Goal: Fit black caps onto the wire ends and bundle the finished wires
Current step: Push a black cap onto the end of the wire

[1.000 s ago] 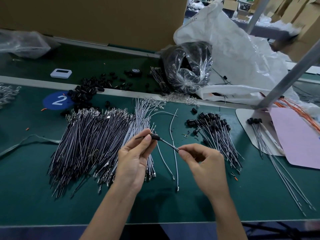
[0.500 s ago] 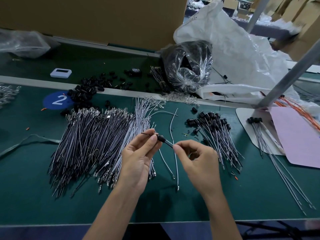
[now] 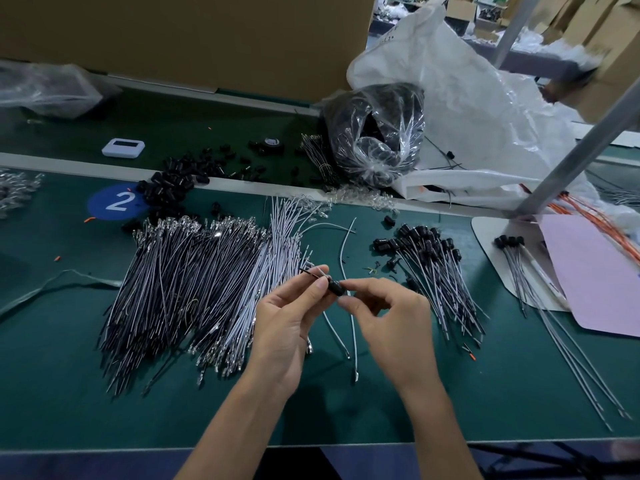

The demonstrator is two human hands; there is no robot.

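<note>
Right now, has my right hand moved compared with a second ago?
Yes. The right hand slid left along the wire, away from the pile of capped wires, up to the black cap the left hand pinches.

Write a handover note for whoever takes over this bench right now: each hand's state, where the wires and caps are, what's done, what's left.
Left hand: pinches the black cap; the wire pokes out past its fingers.
Right hand: pinches at the cap's right end, apparently on the same wire.
Uncapped wires: big pile on the left; loose caps lie behind it.
Done: capped wires are heaped on the right.
Left: seat this cap, cap the pile, bundle the finished wires.
</note>
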